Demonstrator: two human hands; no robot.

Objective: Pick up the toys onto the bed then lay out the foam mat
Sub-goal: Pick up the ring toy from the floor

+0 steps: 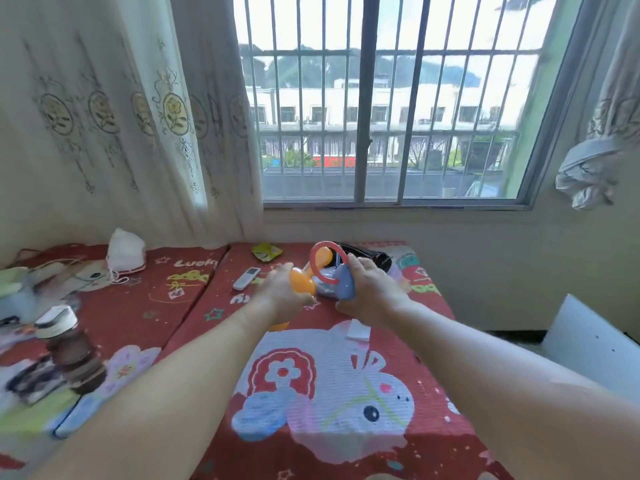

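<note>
Both my arms reach out over the red cartoon-print bed (pixel 346 445). My left hand (pixel 280 292) grips an orange plastic toy (pixel 302 281) with a rounded end. My right hand (pixel 372 292) holds a blue toy (pixel 346 284) that carries a thin pink ring (pixel 320 259); a second orange part (pixel 323 255) shows inside the ring. The two toys are held close together above the bed's far middle. A white foam board (pixel 595 344) leans at the right beside the bed.
A white remote (pixel 246 278), a yellow-green packet (pixel 266 251) and a dark bag (pixel 374 258) lie on the bed near the window wall. A white mask (pixel 124 252) and a brown bottle (pixel 72 348) sit at the left. Curtains hang behind.
</note>
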